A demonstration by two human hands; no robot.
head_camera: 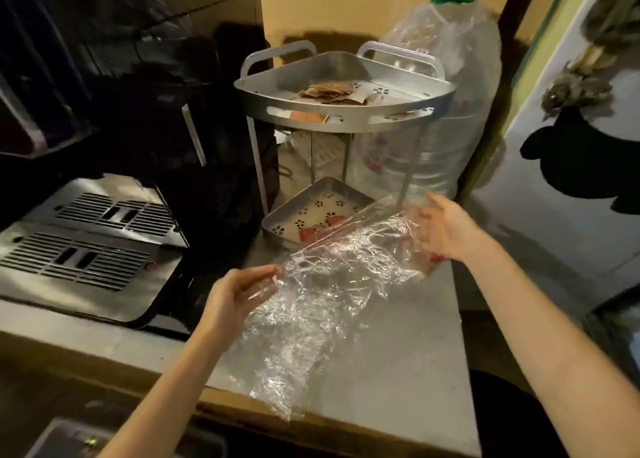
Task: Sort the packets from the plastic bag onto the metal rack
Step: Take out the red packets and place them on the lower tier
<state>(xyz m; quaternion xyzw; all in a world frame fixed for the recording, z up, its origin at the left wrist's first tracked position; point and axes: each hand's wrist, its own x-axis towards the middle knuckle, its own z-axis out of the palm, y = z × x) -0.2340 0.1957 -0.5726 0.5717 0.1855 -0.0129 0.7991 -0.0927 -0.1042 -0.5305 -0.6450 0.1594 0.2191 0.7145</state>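
A crumpled clear plastic bag [322,295] hangs stretched between my hands above the grey counter, and no packet shows inside it. My left hand [239,295] pinches its near left edge. My right hand [446,229] holds the far right end, its fingers blurred behind the plastic. Just beyond stands the two-tier metal rack [346,120]. Brown packets [329,92] lie piled on its top shelf, and red packets [318,231] lie on the lower shelf, partly hidden by the bag. A small red piece [437,257] shows under my right hand.
A large clear water bottle [450,118] wrapped in plastic stands right behind the rack. A dark appliance with slotted metal grilles [86,239] fills the left. The grey counter [398,371] ends at a front edge near me. A pale door [571,167] is on the right.
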